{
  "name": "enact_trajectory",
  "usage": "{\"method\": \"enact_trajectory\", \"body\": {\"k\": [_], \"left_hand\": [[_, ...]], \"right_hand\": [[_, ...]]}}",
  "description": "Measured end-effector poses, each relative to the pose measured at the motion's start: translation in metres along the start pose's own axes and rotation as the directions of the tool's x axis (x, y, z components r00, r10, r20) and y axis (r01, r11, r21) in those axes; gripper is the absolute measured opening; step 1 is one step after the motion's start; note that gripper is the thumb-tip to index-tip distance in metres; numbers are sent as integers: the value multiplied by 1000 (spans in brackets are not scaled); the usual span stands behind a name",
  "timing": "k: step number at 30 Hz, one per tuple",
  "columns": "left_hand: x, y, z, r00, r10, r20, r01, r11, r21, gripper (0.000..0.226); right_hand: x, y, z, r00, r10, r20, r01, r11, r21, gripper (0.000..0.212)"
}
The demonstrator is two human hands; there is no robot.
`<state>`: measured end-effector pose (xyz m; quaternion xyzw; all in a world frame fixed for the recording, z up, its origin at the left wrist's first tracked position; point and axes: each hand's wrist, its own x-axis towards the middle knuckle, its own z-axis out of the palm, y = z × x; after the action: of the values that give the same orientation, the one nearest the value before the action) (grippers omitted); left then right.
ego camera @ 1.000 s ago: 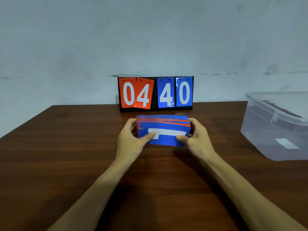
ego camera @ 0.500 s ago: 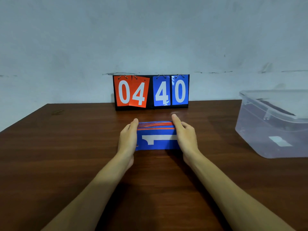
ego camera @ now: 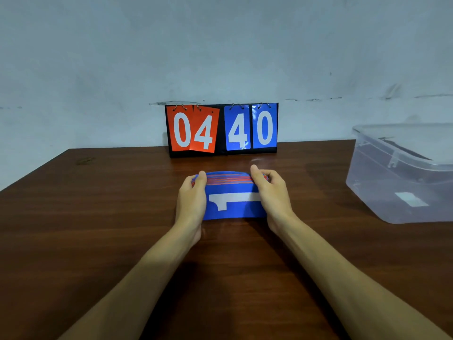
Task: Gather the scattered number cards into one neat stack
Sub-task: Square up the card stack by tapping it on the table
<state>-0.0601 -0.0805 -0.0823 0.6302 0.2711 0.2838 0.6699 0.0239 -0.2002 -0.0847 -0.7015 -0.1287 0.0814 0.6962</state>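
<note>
Here, in the head view: stack of number cards (ego camera: 232, 212) upright on the table (ego camera: 98, 217), just before the scoreboard (ego camera: 221, 130), blue "1" facing; left hand (ego camera: 191, 202) and right hand (ego camera: 273, 197) gripping its ends, fingers curled round; clear bin (ego camera: 402, 182) right of the scoreboard.

Left hand (ego camera: 191, 202) and right hand (ego camera: 273, 195) grip a bowed stack of blue and orange number cards (ego camera: 232, 213); a black flip scoreboard (ego camera: 221, 130) stands at twelve o'clock.

Card stack (ego camera: 232, 204) ends hidden by left hand (ego camera: 191, 202) and right hand (ego camera: 273, 197); clear bin (ego camera: 402, 182) at table's right edge is cropped, contents unclear.
</note>
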Motion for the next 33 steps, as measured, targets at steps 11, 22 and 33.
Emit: {"method": "enact_trajectory", "body": {"k": [11, 22, 33], "left_hand": [[-5, -3, -1, 999, 46, -25, -45, 998, 35, 27], [-13, -1, -2, 998, 1, 63, 1, 999, -33, 29], [-15, -15, -13, 970, 74, 232, -85, 996, 39, 54]], "right_hand": [[-6, -3, 0, 999, -10, 40, 8, 999, 37, 26], [-6, -1, -8, 994, -6, 105, 1, 998, 55, 38], [-6, 8, -10, 993, -26, 115, 21, 999, 48, 41]]}}
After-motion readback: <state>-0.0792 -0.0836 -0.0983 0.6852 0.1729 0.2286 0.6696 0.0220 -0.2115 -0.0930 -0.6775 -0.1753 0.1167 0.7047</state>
